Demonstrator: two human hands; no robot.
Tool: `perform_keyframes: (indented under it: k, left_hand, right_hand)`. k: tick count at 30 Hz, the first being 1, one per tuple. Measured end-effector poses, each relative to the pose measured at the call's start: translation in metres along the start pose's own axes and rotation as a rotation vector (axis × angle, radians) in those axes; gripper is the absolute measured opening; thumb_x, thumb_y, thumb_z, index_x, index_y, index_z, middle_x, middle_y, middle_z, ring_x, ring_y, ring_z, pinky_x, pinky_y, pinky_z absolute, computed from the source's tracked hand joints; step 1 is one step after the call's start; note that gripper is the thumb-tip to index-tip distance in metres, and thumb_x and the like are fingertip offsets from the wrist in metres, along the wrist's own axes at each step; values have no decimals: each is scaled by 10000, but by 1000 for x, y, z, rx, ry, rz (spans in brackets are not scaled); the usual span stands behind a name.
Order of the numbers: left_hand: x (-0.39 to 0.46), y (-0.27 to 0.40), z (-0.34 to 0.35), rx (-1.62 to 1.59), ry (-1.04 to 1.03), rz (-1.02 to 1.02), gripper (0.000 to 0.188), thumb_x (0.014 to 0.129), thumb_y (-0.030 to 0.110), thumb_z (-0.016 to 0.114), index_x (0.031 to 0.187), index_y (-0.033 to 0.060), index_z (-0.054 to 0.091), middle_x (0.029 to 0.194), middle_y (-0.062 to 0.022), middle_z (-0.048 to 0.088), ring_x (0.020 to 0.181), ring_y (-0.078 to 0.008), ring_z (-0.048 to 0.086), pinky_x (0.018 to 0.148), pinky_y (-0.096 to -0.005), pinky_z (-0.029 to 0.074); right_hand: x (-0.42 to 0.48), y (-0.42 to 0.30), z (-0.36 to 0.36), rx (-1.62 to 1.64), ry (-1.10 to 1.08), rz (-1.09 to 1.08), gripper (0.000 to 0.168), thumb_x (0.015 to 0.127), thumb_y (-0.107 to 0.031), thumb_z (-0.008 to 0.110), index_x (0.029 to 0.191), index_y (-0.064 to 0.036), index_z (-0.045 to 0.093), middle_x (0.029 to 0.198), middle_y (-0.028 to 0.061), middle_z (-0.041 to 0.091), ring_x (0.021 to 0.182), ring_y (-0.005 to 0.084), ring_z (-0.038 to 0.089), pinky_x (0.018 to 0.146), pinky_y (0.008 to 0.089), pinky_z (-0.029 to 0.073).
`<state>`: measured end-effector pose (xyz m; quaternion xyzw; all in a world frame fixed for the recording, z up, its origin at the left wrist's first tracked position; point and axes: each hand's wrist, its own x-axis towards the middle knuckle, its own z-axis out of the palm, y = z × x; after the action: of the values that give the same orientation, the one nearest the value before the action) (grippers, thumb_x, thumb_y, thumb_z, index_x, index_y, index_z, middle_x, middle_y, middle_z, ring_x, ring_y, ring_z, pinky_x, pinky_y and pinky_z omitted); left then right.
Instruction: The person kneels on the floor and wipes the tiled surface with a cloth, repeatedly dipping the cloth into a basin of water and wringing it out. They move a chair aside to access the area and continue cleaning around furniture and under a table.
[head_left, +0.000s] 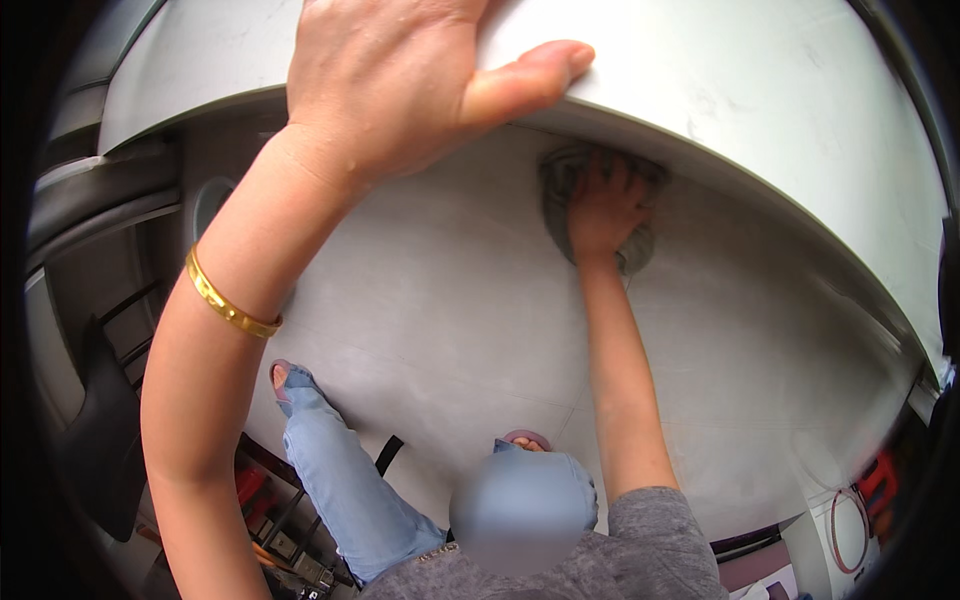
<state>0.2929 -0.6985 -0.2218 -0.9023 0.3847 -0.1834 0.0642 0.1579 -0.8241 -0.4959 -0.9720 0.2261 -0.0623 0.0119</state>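
Observation:
My left hand (390, 82) rests on top of a white panel-like surface (712, 82), near its front edge. Its thumb is spread to the right, and the fingertips fall outside the picture. A gold bangle (225, 304) circles the left forearm. Lower down, under the overhang of that surface, my right hand (609, 199) presses a bunched grey cloth (556, 199) against the grey tiled floor (450, 285). The right fingers spread over the cloth, which sticks out around them and looks slightly blurred.
A black chair-like item (97, 427) and dark furniture line the left side. Behind the left forearm, a round pale object (210, 199) is partly hidden. Tools and a red item (255, 487) lie low on the left. A looped cord (847, 529) lies at lower right beside a red object (877, 480).

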Motion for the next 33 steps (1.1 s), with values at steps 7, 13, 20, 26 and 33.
perform_keyframes:
  k: [7, 13, 20, 26, 33]
  left_hand:
    - [9, 13, -14, -116, 12, -11, 765, 657, 574, 575, 1238, 82, 501, 1234, -208, 494, 1129, -397, 472, 968, -585, 299]
    - [6, -3, 11, -134, 76, 120, 650, 850, 603, 291, 1341, 200, 430, 1389, -41, 411, 1294, -270, 357, 1085, -506, 153]
    - [10, -14, -1, -114, 92, 147, 635, 852, 593, 308, 1339, 204, 430, 1382, -35, 422, 1262, -278, 399, 1069, -495, 190]
    - [25, -5, 1, -119, 91, 176, 623, 864, 558, 281, 1338, 182, 429, 1378, -45, 425, 1258, -269, 404, 1073, -486, 178]
    - [14, -2, 14, -65, 70, 138, 623, 853, 573, 295, 1347, 215, 419, 1389, -19, 412, 1280, -252, 380, 1079, -499, 163]
  right_hand:
    - [0, -129, -16, 402, -117, -436, 412, 810, -369, 538, 1175, -177, 550, 1214, 37, 451, 1159, 237, 376, 807, 537, 397]
    - [9, -27, 1, 313, 34, -625, 394, 716, -349, 637, 1084, -216, 595, 1162, 15, 486, 1131, 245, 411, 815, 537, 400]
    - [17, 236, -10, -43, 63, -71, 362, 773, -320, 592, 1131, -269, 581, 1196, 44, 504, 1132, 306, 437, 814, 560, 412]
    - [32, 374, -8, -286, 62, 528, 329, 888, -384, 478, 1198, -289, 533, 1251, 60, 469, 1125, 343, 438, 809, 537, 437]
    - [9, 228, 0, -175, 25, 163, 415, 820, -413, 533, 1210, -272, 538, 1226, 70, 475, 1123, 335, 418, 794, 574, 411]
